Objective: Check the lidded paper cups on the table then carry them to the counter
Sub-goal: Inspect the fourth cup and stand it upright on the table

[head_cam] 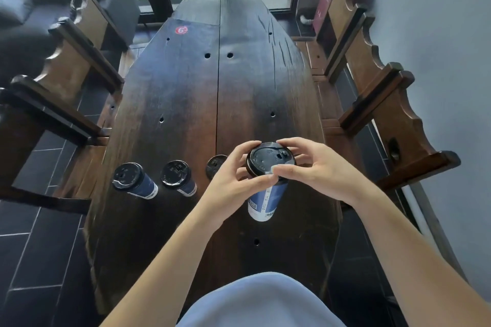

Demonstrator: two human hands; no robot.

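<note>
cup (267, 195) held by both hands, third cup (215, 166) partly hidden.

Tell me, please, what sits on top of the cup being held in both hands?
A black plastic lid caps the held cup; the left hand and right hand grip its rim. What the cup contains cannot be seen, because the lid covers it.

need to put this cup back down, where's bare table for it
Bare wood lies on the table between the cup row and the red sticker, and nearer you below the held cup. Crowded: the three standing cups left of the left hand.
</note>
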